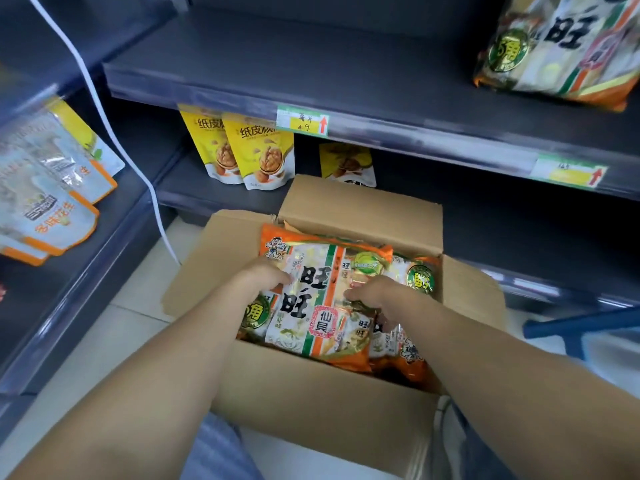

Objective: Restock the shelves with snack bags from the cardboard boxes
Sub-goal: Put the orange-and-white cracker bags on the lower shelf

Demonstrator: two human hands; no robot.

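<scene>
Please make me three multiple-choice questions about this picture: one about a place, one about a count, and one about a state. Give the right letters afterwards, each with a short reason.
1. Where does the shelved orange-and-white bag lie?
A. On the upper shelf, far right.
B. On the lowest shelf, far left.
C. On the floor.

2. How many yellow pouches show behind the cardboard box?
A. One.
B. Three.
C. Six.

3. In what state is the cardboard box?
A. Taped shut.
B. Open and empty.
C. Open, with bags inside.

Right letters:
1 A, because it rests at the top right of the view.
2 B, because two stand together and one stands apart to the right.
3 C, because the flaps are spread and bags fill it.
</scene>
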